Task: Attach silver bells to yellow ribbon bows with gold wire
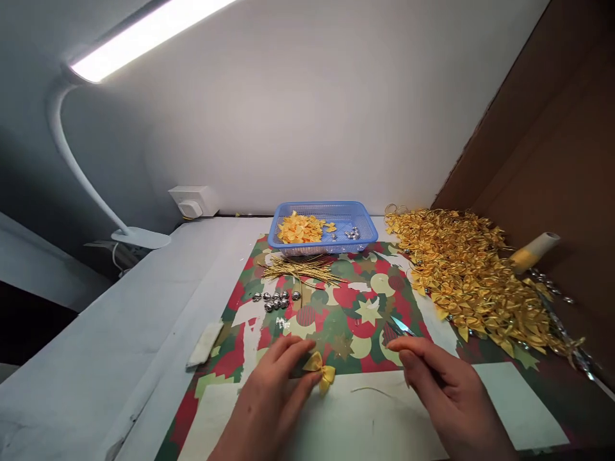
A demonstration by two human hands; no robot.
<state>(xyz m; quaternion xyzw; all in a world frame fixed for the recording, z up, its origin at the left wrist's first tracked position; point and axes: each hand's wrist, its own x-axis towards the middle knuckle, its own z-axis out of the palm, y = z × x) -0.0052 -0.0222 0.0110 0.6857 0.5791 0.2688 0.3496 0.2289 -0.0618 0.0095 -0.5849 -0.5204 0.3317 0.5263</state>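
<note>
Head view, single frame: left hand [273, 390], low centre, grip closed on a small yellow ribbon bow [319, 370], thumb and fingertips pinching its left loop; the bow sits just above a white sheet [509, 403] at the near edge of the tabletop, its right loop hanging free. Right hand [444, 384], to the right of the bow and apart from it, fingers curled inward, grip narrow; whether anything is held in it cannot be told. Thin gold thread [372, 389], lying loose on the white sheet between the two hands. Patterned paper [346, 314] in red, green and cream, covering the middle of the tabletop under the work. Cluster of silver bells [275, 299], on the paper beyond the left hand. Bundle of gold cords [302, 267], further back, just in front of a blue plastic basket [365, 221]; basket holds yellow ribbon pieces [300, 228] on its left side and a few silver bells on its right. Large heap of finished gold bows [468, 275], along the right side beside a brown board. Scissors tip [401, 325], just beyond the right hand's fingers. White desk lamp [139, 38], lit, clamped at the left.
</note>
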